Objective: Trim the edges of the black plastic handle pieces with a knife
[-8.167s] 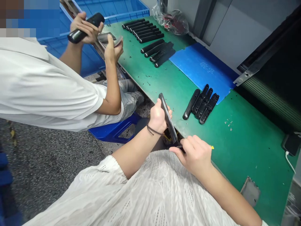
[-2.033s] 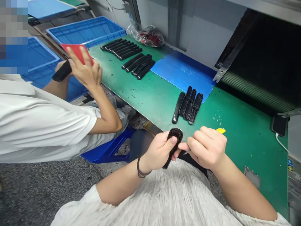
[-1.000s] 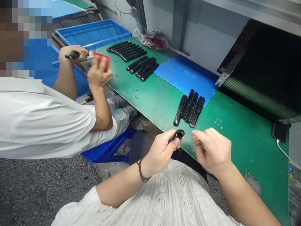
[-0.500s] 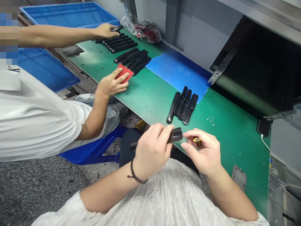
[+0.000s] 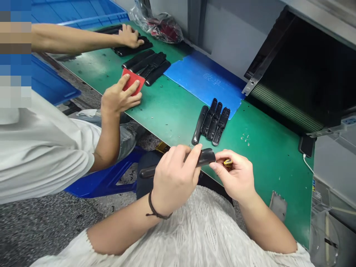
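Observation:
My left hand (image 5: 174,178) is closed round a long black plastic shell (image 5: 204,157), held level over the front edge of the green table (image 5: 267,155). My right hand (image 5: 236,176) is curled around a small yellow-handled tool (image 5: 228,162), and its fingertips touch the shell's right end. Several more black shells (image 5: 211,120) lie side by side on the table just beyond my hands.
A blue mat (image 5: 205,81) lies behind the shells. A co-worker on my left presses a red card (image 5: 132,81) on the table with one hand (image 5: 118,98) and reaches to black shells (image 5: 147,65) further back. Blue crates (image 5: 69,11) stand at the far left. A phone (image 5: 305,145) lies at right.
I have turned the shell from pointing at me to lying level. The co-worker has set the red card down on the table and stretched the other arm to the far shells.

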The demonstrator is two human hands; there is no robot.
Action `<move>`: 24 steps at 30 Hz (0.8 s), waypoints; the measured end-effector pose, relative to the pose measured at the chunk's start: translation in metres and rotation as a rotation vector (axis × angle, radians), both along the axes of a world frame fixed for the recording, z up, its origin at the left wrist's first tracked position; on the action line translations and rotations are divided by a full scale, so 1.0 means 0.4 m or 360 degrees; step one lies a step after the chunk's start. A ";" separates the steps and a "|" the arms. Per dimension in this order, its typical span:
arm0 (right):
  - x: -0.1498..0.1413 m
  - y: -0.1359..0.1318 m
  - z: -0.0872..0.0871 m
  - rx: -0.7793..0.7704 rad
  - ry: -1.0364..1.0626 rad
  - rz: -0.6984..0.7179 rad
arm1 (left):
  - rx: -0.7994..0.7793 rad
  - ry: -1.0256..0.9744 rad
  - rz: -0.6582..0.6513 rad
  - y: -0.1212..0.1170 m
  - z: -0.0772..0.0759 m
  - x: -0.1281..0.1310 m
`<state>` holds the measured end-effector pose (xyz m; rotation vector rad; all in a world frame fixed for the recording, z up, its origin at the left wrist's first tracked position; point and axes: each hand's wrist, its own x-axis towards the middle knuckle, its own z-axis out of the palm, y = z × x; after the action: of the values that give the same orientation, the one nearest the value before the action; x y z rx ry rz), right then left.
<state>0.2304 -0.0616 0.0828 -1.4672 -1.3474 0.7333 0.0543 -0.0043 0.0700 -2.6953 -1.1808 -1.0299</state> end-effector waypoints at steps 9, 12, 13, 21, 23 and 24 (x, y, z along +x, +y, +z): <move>0.086 0.020 -0.030 -0.0027 -0.0334 -0.0063 | -0.0402 0.0207 -0.0123 0.056 -0.043 0.014; 0.219 0.031 -0.043 -0.0042 -0.0888 -0.0239 | -0.0582 0.0346 0.0065 0.149 -0.089 0.005; 0.279 0.039 -0.043 -0.0048 -0.1041 -0.0351 | -0.0609 0.0390 0.0123 0.182 -0.103 0.004; 0.810 0.155 0.048 -0.0094 -0.1458 -0.1396 | -0.0804 0.0414 -0.0066 0.307 -0.163 0.022; 0.907 0.192 0.059 -0.0095 -0.1438 -0.1522 | -0.0860 0.0440 -0.0059 0.332 -0.173 0.031; 0.948 0.209 0.060 -0.0098 -0.1411 -0.1572 | -0.0867 0.0432 -0.0046 0.352 -0.175 0.040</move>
<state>0.6095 0.0219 0.1068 -2.3283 -0.9445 -0.5872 0.0703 0.1366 -0.0001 -3.1121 -1.5464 -0.3479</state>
